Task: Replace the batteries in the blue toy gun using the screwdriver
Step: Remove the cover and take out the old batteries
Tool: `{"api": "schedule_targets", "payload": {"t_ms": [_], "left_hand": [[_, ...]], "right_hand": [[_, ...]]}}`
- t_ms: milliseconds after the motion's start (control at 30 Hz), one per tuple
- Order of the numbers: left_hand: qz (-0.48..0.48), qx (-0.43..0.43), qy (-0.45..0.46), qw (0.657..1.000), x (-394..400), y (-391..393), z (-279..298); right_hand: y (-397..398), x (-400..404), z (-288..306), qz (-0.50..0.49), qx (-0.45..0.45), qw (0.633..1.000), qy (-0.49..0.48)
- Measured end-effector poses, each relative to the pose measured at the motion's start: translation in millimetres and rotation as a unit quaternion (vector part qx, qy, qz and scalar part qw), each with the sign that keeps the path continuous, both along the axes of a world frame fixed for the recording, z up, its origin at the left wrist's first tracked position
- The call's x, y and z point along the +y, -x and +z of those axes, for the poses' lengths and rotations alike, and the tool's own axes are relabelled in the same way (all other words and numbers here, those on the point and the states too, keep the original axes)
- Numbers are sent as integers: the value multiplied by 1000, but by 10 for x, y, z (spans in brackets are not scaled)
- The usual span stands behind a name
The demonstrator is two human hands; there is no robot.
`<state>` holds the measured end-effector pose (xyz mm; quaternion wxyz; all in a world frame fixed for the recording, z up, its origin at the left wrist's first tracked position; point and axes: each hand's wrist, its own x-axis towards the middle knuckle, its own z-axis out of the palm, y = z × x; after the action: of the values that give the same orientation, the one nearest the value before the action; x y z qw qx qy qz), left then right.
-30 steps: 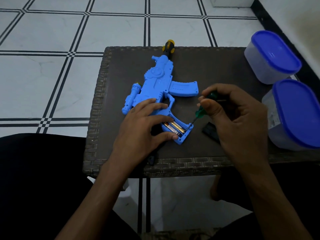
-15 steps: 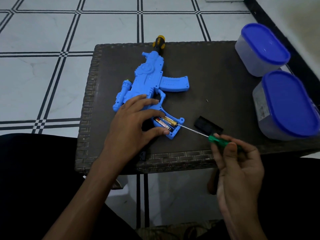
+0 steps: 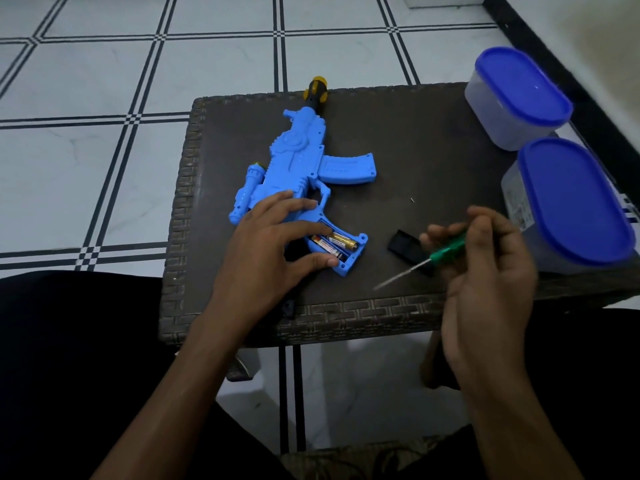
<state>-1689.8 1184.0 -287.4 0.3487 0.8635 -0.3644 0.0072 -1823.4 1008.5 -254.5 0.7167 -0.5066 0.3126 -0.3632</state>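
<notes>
The blue toy gun [image 3: 298, 168] lies flat on the dark woven table [image 3: 415, 161], muzzle pointing away. Its grip compartment stands uncovered, with batteries [image 3: 334, 244] lying inside. My left hand [image 3: 266, 251] rests on the grip with fingers spread, thumb against the compartment's near edge. To the right, my right hand [image 3: 485, 285] holds a green-handled screwdriver [image 3: 446, 251]; its metal shaft points down-left, its tip hovers above the table, apart from the gun. A black battery cover [image 3: 403, 244] lies on the table just behind the screwdriver.
Two clear containers with blue lids [image 3: 519, 95] [image 3: 575, 206] stand at the table's right side. A tiny screw [image 3: 412, 200] lies mid-table. A small black piece [image 3: 288, 308] sits at the near edge. Tiled floor surrounds the table.
My right hand drew the screwdriver tip back out of the battery compartment, swung low, then rose again beside the black cover. My left hand stayed on the gun's grip.
</notes>
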Motion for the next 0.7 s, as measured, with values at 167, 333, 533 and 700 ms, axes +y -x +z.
{"api": "schedule_targets", "payload": {"t_ms": [167, 333, 533, 700], "left_hand": [[0, -1, -6, 1000, -3, 9, 26], [-6, 10, 8, 1000, 15, -5, 39], [4, 43, 18, 999, 42, -24, 37], [8, 50, 11, 999, 29, -16, 46]], "right_hand": [[-221, -166, 195, 190, 189, 914, 304], [-363, -108, 205, 337, 286, 744, 501], [-482, -102, 129, 346, 331, 694, 538], [-490, -85, 137, 330, 329, 655, 595]]}}
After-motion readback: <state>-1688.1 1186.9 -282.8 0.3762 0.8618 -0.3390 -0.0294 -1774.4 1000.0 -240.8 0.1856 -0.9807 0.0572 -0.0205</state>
